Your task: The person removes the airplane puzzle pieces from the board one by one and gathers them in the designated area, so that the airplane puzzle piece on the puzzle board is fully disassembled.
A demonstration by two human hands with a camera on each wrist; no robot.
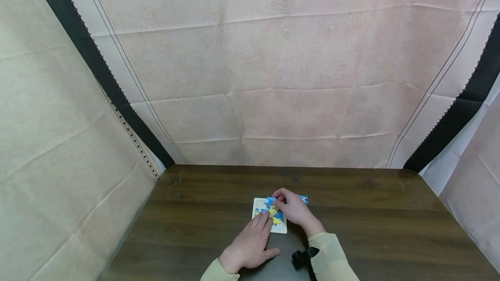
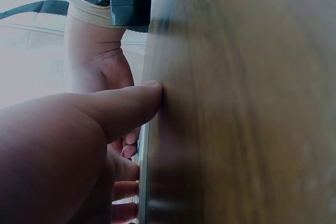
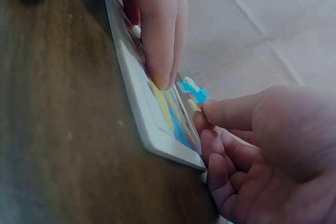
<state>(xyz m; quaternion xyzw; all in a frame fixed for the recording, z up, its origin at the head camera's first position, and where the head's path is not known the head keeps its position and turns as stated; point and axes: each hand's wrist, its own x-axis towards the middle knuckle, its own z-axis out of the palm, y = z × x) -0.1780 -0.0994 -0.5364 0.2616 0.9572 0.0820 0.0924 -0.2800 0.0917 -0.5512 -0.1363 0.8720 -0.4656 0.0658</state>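
A small jigsaw puzzle board [image 1: 280, 230] with a white frame lies flat on the table. Blue and yellow picture parts show inside it. My left hand [image 1: 250, 244] rests its outstretched fingertips on the puzzle's near left part, with the thumb spread towards me. Between thumb and forefinger my right hand [image 1: 294, 209] pinches a blue puzzle piece [image 3: 195, 92], raised at the board's far edge in the right wrist view. Beyond the right hand, another blue piece [image 1: 304, 200] sits on the table, partly hidden. The left wrist view shows my left thumb [image 2: 131, 103] touching the tabletop.
The brown wooden table [image 1: 195, 229] ends at a pale cloth wall [image 1: 273, 99] at the back. Cloth sides [image 1: 58, 164] with black edging close in left and right. A black wrist camera [image 1: 301, 256] is strapped at the right sleeve.
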